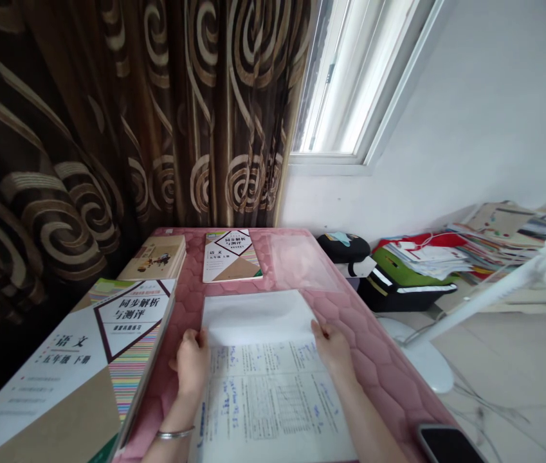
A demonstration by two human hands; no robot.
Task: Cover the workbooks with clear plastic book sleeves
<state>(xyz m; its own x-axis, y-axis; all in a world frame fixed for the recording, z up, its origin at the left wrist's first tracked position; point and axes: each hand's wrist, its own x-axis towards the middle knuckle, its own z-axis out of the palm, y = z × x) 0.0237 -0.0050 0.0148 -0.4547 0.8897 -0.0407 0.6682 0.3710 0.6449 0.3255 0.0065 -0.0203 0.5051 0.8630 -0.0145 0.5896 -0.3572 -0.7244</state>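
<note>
Between my hands is a printed worksheet (277, 405) with blue handwriting on it. Its far part is a blank white flap (258, 315); whether this is a separate sheet I cannot tell. My left hand (190, 363), with a silver bangle at the wrist, pinches the paper's left edge near the flap's fold. On the opposite edge, my right hand (333, 347) grips it with thumb and fingers closed. Beyond the paper lies a workbook (231, 256) with a white and tan cover. A translucent plastic sheet (301, 260) rests to the right of that workbook.
The table has a pink quilted-pattern cover (373, 386). Stacked workbooks (74, 360) and tan-covered books (154, 257) line its left side. A phone (446, 444) lies at the near right edge. Right of the table are a white fan (485, 296) and a black box (408, 292).
</note>
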